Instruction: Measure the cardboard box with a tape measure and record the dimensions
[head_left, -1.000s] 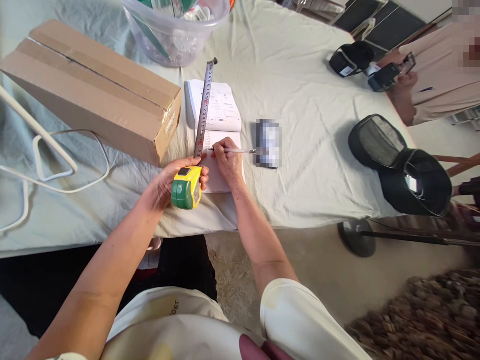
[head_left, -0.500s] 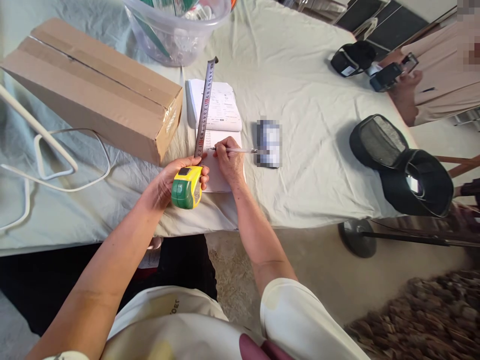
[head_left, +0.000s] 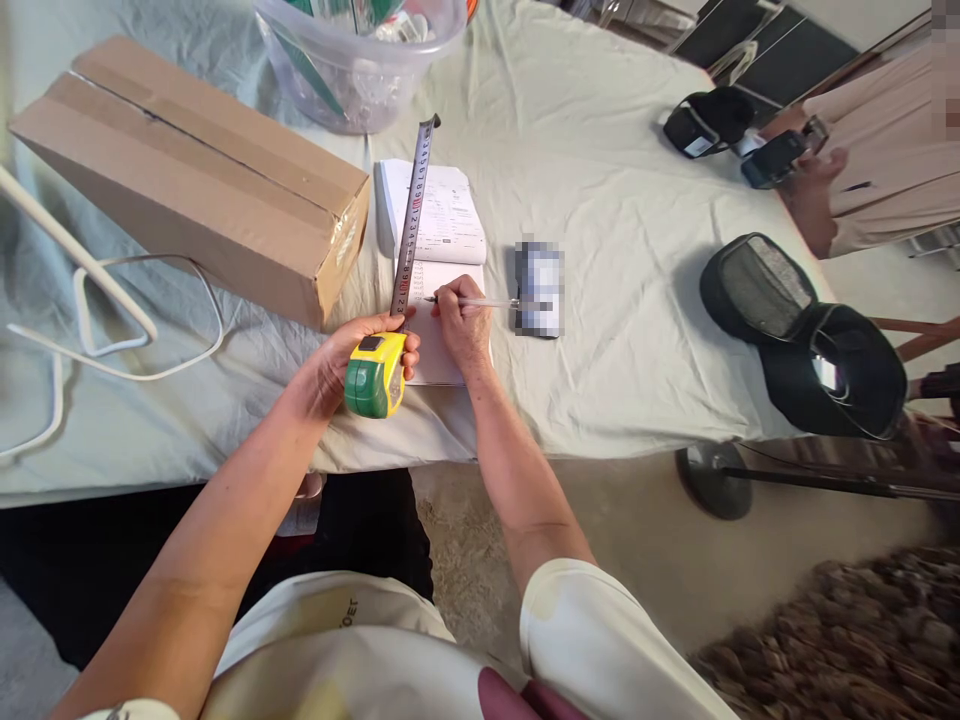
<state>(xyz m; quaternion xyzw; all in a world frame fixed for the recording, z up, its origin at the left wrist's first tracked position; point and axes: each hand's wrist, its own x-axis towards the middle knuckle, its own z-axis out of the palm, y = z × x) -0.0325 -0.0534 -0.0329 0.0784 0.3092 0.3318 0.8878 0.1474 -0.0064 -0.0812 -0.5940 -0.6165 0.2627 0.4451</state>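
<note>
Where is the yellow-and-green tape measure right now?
In the head view, the tape measure is in the person's left hand, its blade stretched over the open notebook, near the cardboard box.

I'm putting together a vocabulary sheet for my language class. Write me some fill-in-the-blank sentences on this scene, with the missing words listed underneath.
1. The left hand grips a yellow and green ____.
2. The right hand holds a slim clear ____ over an open white paper notebook.
3. The long brown box is made of ____.

Missing words: tape measure; pen; cardboard.
</note>
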